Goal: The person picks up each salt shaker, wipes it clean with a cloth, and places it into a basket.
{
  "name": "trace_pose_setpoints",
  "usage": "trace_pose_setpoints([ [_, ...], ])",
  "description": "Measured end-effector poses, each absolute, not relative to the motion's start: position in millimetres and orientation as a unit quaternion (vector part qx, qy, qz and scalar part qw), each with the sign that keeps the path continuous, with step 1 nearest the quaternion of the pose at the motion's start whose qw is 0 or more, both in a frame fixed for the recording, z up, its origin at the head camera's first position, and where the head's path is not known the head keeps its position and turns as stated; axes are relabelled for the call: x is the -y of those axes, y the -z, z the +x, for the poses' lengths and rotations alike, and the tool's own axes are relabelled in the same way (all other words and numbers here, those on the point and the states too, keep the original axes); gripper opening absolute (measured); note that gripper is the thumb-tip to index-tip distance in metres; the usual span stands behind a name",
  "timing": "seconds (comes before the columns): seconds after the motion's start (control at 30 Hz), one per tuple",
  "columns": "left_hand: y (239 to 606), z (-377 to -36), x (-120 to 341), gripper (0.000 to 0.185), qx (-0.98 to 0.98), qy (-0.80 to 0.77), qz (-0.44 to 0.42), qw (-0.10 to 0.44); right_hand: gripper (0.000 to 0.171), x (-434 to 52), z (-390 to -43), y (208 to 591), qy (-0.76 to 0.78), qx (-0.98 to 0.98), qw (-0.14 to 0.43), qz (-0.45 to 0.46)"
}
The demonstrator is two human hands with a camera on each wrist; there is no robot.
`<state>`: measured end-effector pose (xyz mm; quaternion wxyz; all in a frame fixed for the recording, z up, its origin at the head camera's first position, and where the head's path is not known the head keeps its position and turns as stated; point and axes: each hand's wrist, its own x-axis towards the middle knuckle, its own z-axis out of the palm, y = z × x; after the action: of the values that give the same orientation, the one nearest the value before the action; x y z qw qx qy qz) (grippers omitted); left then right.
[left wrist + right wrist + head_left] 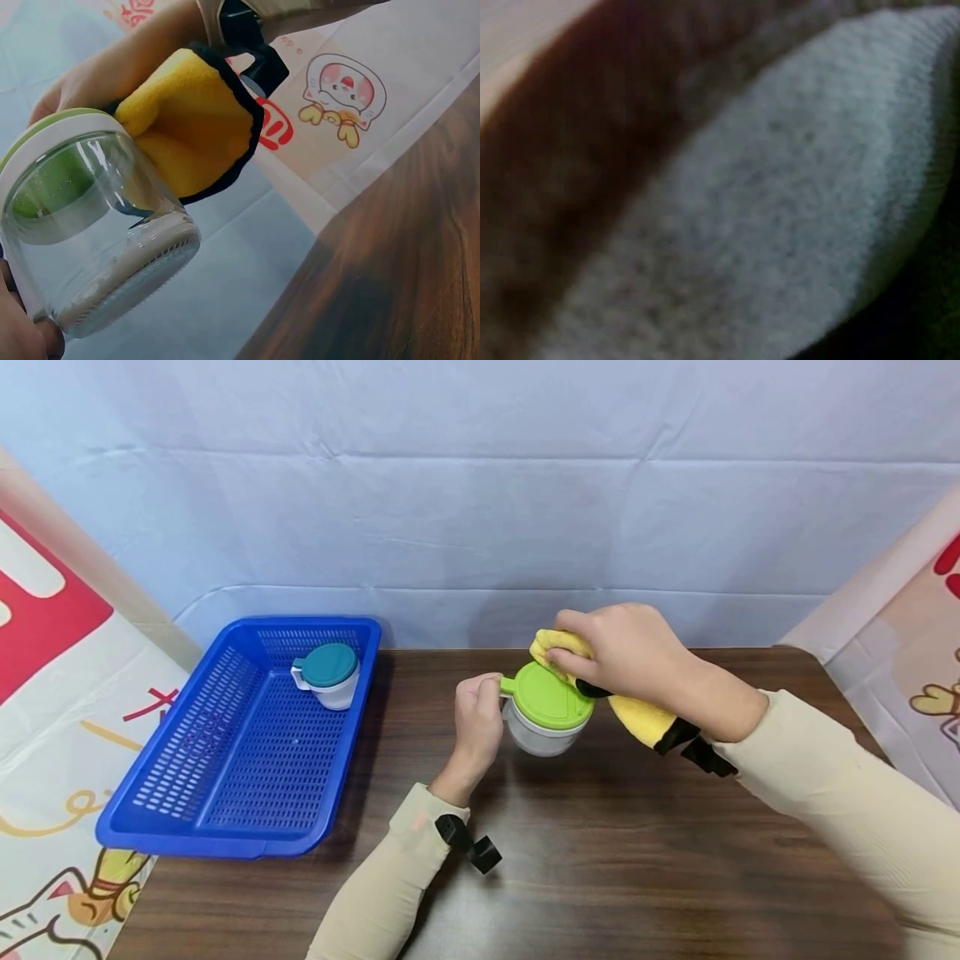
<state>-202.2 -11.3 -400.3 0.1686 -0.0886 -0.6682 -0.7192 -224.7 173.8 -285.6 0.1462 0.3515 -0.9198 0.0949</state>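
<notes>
The glass jar with the green lid sits at centre frame in the head view, over the dark wooden table, tilted so that the lid faces up and toward the camera and the base points away and down; its long axis runs from lid to base, leaning toward the lower part of the frame. In the left wrist view the jar appears clear-walled with a white collar, its base toward the lower centre of that frame. The left hand is closed around the jar's handle side, at the jar's left edge. The right hand grips a yellow cloth with black edging and presses it on the upper right rim of the lid; the cloth's tail trails toward the right under the wrist. The right wrist view shows only blurred fabric at close range, nothing to be read from it. Open tabletop lies below and to the right of the jar, and between the jar and the blue basket, which occupies the left of the frame with its right wall well apart from the left hand. Inside the basket, at its upper right corner, stands a second jar with a teal lid. The table's far edge runs just behind the hands, against a pale blue backdrop.
</notes>
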Motion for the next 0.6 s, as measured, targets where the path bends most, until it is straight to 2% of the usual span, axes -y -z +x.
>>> trace_pose_setpoints([
  [0.43,399,-203,13,0.034,0.659,0.733,-0.064,0.154,0.021,-192,-242,296,-0.096,0.948,0.107,0.285],
  [0.6,396,-203,14,0.035,0.651,0.740,-0.064,0.154,0.022,-202,-246,303,-0.107,0.959,0.089,0.248],
])
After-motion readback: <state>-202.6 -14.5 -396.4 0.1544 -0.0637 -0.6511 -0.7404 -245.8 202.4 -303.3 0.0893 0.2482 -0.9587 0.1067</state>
